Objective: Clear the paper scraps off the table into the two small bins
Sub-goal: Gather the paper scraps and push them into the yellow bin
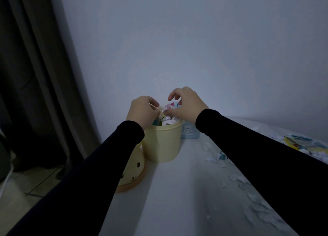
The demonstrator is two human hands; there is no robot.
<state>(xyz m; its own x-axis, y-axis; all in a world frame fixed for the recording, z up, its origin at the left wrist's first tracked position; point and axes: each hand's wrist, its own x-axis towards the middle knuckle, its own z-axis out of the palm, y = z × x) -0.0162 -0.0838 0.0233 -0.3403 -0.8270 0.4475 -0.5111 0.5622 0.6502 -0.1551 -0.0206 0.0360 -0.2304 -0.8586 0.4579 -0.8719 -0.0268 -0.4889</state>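
Head view: both hands pinch scraps (168, 108) above yellow bin (162, 143).

No text, label, brand or number can be read anywhere; the print on the blue box (189, 132) is too blurred.

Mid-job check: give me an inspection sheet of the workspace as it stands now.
Surface: pale table, dimly lit.
Job's things: yellow bin heaped with scraps; blue bin behind it; loose paper scraps on the right.
Clutter: yellow domed lid beside the bin; coloured sheets far right.
Grippers: left hand and right hand pinch scraps over the yellow bin.
Cables: nothing seen.
Surroundings: dark curtain, plain wall.
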